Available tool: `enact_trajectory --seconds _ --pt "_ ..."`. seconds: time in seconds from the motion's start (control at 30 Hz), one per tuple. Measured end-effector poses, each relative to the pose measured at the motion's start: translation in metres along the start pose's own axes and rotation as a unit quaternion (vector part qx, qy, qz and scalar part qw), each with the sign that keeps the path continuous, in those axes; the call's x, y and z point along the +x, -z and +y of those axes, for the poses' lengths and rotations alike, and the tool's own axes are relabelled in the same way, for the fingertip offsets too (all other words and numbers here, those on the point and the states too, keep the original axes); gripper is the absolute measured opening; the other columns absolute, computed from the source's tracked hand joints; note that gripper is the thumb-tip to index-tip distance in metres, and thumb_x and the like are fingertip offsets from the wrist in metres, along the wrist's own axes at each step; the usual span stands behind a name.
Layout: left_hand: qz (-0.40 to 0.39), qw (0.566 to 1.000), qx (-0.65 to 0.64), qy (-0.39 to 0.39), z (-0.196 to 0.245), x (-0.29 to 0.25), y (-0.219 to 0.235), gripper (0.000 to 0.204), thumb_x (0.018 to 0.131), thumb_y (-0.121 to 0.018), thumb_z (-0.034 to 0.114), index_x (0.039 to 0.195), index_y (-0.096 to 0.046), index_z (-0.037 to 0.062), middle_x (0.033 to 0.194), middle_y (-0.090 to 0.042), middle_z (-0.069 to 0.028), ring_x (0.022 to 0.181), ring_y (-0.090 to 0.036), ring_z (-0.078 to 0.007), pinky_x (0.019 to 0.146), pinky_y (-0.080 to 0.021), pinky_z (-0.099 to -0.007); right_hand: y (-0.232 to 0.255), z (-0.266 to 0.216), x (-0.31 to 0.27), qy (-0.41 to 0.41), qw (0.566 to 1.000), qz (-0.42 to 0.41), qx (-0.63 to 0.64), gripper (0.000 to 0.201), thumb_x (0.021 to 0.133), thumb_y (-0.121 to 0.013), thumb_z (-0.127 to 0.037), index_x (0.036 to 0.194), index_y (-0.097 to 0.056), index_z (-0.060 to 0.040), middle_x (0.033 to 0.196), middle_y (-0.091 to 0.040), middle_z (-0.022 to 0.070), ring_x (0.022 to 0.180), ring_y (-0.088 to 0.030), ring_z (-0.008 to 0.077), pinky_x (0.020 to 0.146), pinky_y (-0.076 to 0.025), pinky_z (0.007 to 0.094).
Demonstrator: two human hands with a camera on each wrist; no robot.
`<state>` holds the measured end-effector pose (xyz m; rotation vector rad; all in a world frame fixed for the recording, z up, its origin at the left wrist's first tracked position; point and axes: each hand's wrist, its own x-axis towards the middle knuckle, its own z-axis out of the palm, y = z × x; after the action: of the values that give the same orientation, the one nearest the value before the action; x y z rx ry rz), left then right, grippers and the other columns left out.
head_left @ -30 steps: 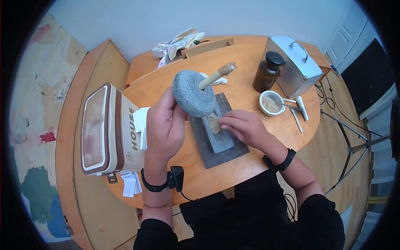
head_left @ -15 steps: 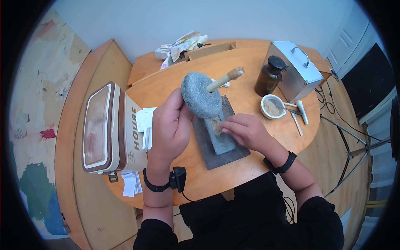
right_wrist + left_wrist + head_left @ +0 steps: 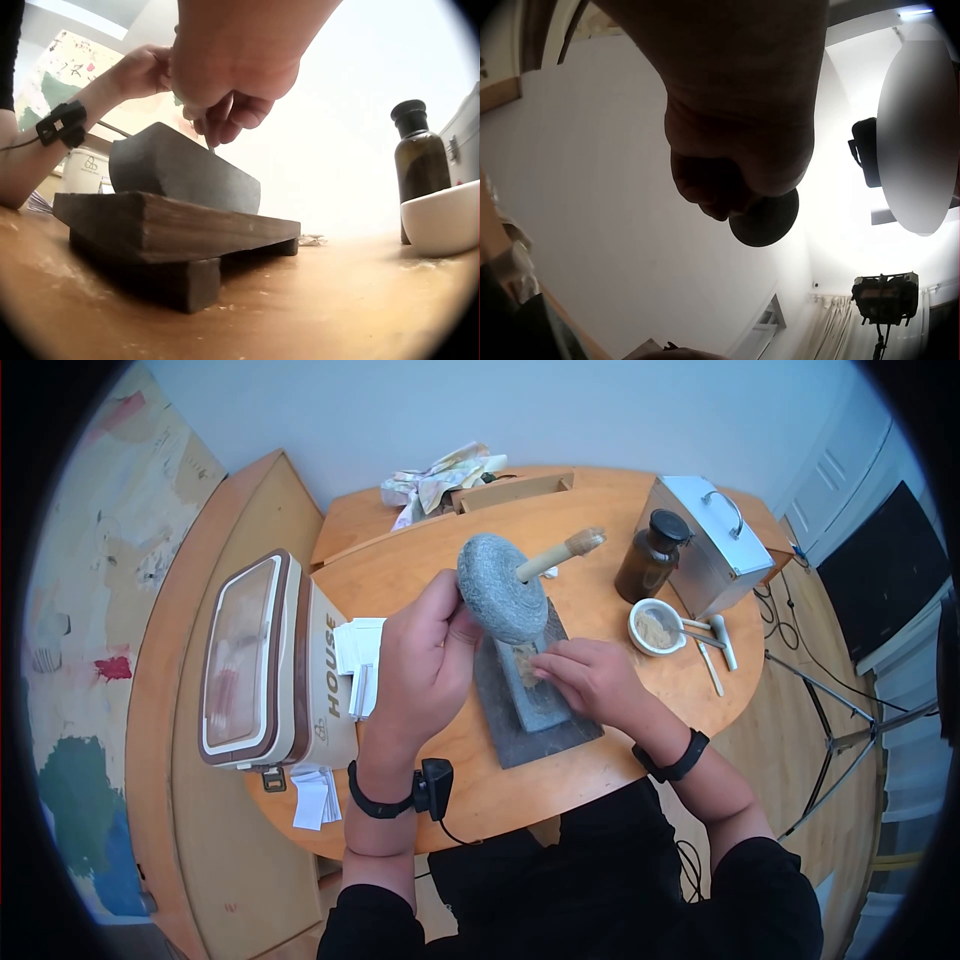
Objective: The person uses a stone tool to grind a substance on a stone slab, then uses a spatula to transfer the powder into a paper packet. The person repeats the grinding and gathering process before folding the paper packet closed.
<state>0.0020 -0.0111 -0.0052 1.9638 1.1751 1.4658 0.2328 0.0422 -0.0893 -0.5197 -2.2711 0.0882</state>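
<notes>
My left hand (image 3: 425,650) grips a round grey stone wheel (image 3: 500,588) at its lower left edge, with the wheel tilted in the air and its pale wooden handle (image 3: 550,560) pointing up right. In the left wrist view the wheel (image 3: 765,223) is a dark disc beyond the hand. Under it lies a grey stone trough (image 3: 540,712) on a dark wooden board (image 3: 500,725), with tan powder inside. Over the trough's right side, my right hand (image 3: 595,678) pinches a thin tool (image 3: 208,139), mostly hidden by the fingers.
Right of the board stand a white mortar (image 3: 640,637) holding powder and a sieve, a pestle (image 3: 724,645), a brown jar (image 3: 645,565) and a silver case (image 3: 708,545). White papers (image 3: 362,660) and a cream-brown box (image 3: 290,660) are on the left. Cloth (image 3: 430,485) lies at the back.
My left hand and the stone wheel have moved to the right, over the trough's far end. The right hand stays at the trough with only a slight shift, and the head view has shifted a little.
</notes>
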Motion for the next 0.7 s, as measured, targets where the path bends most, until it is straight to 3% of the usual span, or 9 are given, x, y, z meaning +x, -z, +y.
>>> enact_trajectory --seconds 0.4,0.47,0.7 --pt "0.002 1.000 0.015 -0.008 0.0057 0.0004 0.0021 0.021 0.107 -0.051 0.006 0.122 -0.062 -0.0043 0.088 -0.065 -0.0036 0.073 -0.056 -0.0079 0.067 -0.047 -0.0231 0.0022 -0.0041 0.0024 0.012 1.000 0.009 -0.022 0.017 0.082 -0.076 -0.007 0.098 -0.071 -0.0052 0.083 -0.065 0.0061 0.071 -0.066 0.0253 0.060 -0.053 0.0363" --pt "0.042 0.999 -0.019 -0.004 0.0084 0.0035 -0.0019 0.006 0.100 -0.057 0.003 0.096 -0.056 -0.0013 0.073 -0.061 -0.0127 0.061 -0.057 -0.0243 0.060 -0.045 -0.0336 0.0023 -0.0005 0.0015 -0.008 0.999 -0.023 -0.028 0.016 0.085 -0.077 -0.010 0.100 -0.074 -0.0061 0.090 -0.072 0.0082 0.073 -0.070 0.0269 0.062 -0.056 0.0372" --pt "0.046 0.999 -0.010 -0.011 0.0092 0.0039 -0.0009 0.004 0.099 -0.056 0.002 0.098 -0.058 -0.0011 0.073 -0.061 -0.0127 0.062 -0.060 -0.0255 0.060 -0.046 -0.0346 0.0039 -0.0081 0.0037 -0.001 1.000 -0.005 -0.013 0.016 0.085 -0.077 -0.010 0.100 -0.074 -0.0059 0.089 -0.072 0.0086 0.073 -0.070 0.0272 0.062 -0.056 0.0375"
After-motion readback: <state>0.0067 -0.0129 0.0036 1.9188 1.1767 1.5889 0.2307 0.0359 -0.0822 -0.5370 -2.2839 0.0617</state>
